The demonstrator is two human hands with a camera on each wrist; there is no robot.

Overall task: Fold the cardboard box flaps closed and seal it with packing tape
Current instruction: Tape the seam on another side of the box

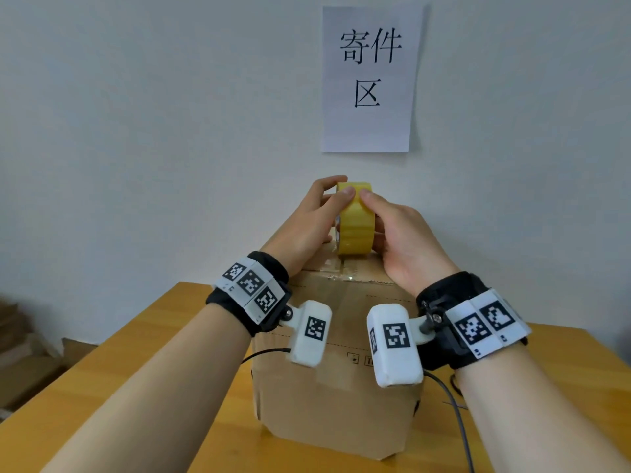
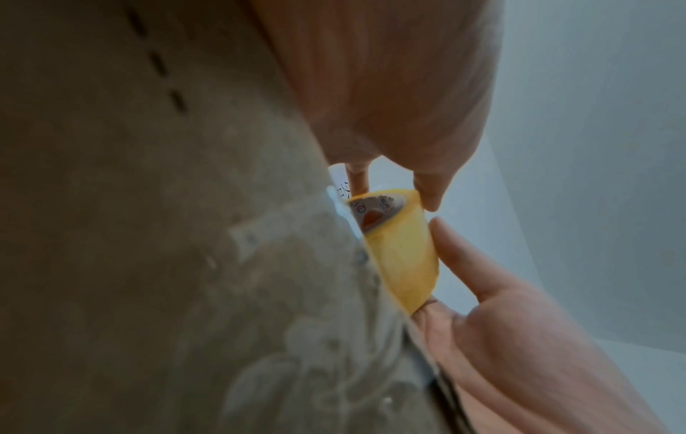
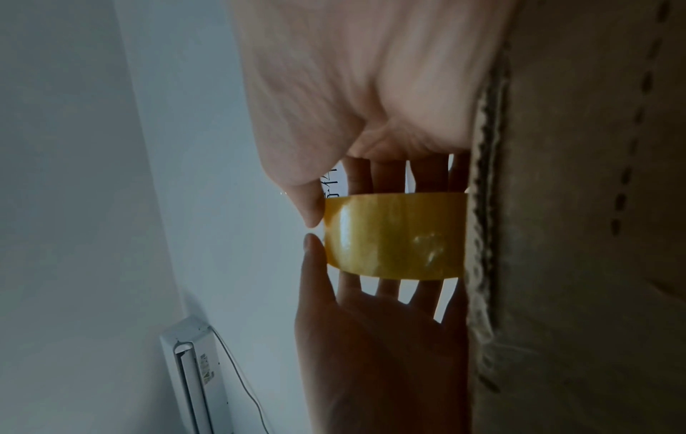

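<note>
A brown cardboard box stands on the wooden table with its top flaps folded down. Crinkled clear tape lies at the front of its centre seam. A yellow roll of packing tape stands on edge on the box top. My left hand grips its left side, thumb on the tread. My right hand grips the right side, thumb also on top. The left wrist view shows the roll against the box. In the right wrist view, fingers of both hands reach behind the roll.
A white paper sign with black characters hangs on the wall behind the box. Flattened cardboard lies on the floor at the left. A grey cable trails over the table at the right. A white wall unit shows in the right wrist view.
</note>
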